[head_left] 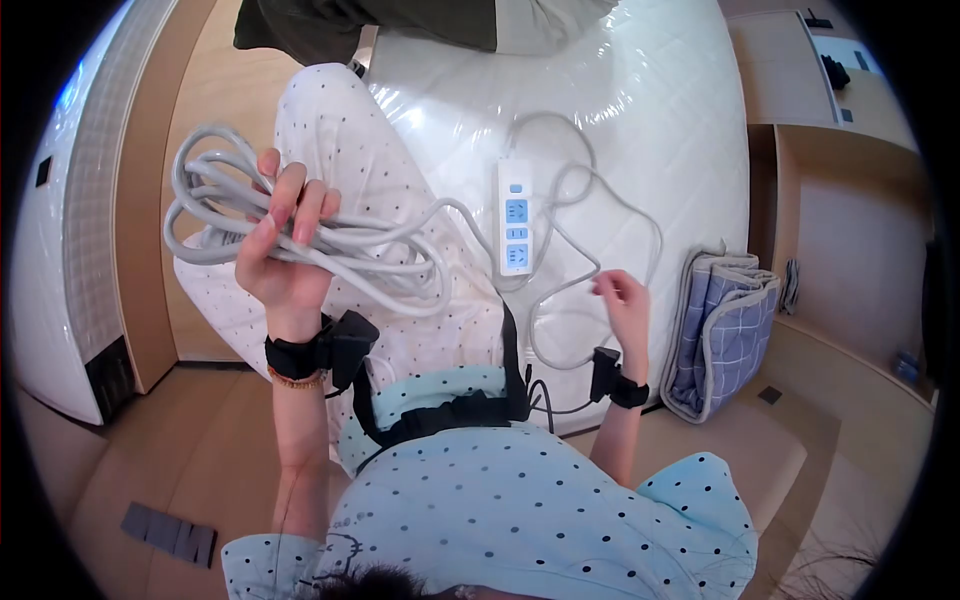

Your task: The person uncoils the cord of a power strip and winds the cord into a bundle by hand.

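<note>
My left hand is closed around a bundle of thick grey-white cable, held over my left leg with loops sticking out on both sides. From the bundle the cable runs right toward a white power strip with blue sockets, which lies on the plastic-covered mattress. Beside the strip, a loose length of thinner-looking cable curls across the mattress. My right hand is near that loose cable, its fingers curled together. Whether it pinches the cable cannot be made out.
A folded blue checked quilt with grey edging stands at the mattress's right side. Dark and beige fabric lies at the far end. Wooden shelving is on the right, and a grey flat object lies on the floor at lower left.
</note>
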`<state>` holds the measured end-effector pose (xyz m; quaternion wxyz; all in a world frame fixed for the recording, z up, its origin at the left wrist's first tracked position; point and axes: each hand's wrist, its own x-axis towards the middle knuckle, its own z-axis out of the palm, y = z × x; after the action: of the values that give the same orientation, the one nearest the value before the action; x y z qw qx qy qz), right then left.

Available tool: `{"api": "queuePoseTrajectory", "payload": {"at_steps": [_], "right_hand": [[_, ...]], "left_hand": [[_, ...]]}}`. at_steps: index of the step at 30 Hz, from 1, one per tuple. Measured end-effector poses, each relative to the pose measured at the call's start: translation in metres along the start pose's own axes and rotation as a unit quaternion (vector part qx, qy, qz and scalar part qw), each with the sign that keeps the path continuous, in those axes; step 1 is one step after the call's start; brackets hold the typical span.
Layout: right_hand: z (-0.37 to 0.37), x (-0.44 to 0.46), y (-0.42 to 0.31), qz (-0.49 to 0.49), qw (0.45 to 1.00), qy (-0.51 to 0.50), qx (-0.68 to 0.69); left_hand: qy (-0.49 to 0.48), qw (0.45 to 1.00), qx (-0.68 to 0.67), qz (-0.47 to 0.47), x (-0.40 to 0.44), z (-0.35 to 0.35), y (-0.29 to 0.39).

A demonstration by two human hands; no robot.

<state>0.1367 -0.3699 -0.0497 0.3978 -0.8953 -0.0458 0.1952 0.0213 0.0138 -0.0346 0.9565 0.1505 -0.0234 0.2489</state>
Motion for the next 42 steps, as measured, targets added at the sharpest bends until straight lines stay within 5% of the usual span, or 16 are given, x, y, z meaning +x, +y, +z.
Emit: {"api": "queuePoseTrajectory", "payload": {"at_steps": [1,4,9,10,14,18,21,24,27,33,37,42], "right_hand": [[0.014,0.001,-0.012,0.006,0.995,-0.085,0.047],[0.100,-0.008,-0.041,-0.150,0.984,-0.083,0.044],[0.120,-0.004,-0.034,-0.094,0.983,-0.155,0.005],[0.113,-0.004,-0.043,-0.026,0.983,-0.168,0.074],[0.082,0.000,-0.067,-0.004,0.986,-0.168,-0.007],[0.076,-0.010,-0.087,-0.098,0.975,-0.178,-0.088],[0.075,-0.016,-0.105,-0.141,0.969,-0.179,-0.093],[0.069,-0.019,-0.123,-0.257,0.945,-0.173,-0.107],[0.068,-0.022,-0.139,-0.323,0.933,-0.132,-0.091],[0.074,-0.014,-0.151,-0.409,0.908,-0.084,-0.041],[0.071,-0.012,-0.149,-0.354,0.934,-0.031,-0.031],[0.068,-0.008,-0.149,-0.384,0.920,0.015,-0.081]], "left_hand": [[-0.002,1.000,-0.003,-0.001,-0.002,0.001,-0.001],[-0.013,1.000,-0.025,-0.004,-0.002,0.003,0.000],[-0.036,0.996,-0.081,-0.024,-0.005,0.003,0.000],[-0.021,0.998,-0.064,-0.019,-0.005,0.004,0.001],[0.036,0.997,0.066,0.028,-0.002,0.009,-0.001],[0.058,0.963,0.259,0.057,-0.003,0.018,-0.009],[0.074,0.865,0.492,0.064,-0.007,0.024,-0.020],[0.040,0.683,0.725,0.080,-0.004,0.026,-0.028],[-0.023,0.758,0.644,0.102,0.000,0.027,-0.040],[-0.014,0.844,0.524,-0.112,-0.011,0.038,-0.063],[0.062,0.823,0.491,-0.279,-0.022,0.017,-0.068],[-0.086,0.792,0.516,-0.316,-0.017,0.021,-0.051]]}}
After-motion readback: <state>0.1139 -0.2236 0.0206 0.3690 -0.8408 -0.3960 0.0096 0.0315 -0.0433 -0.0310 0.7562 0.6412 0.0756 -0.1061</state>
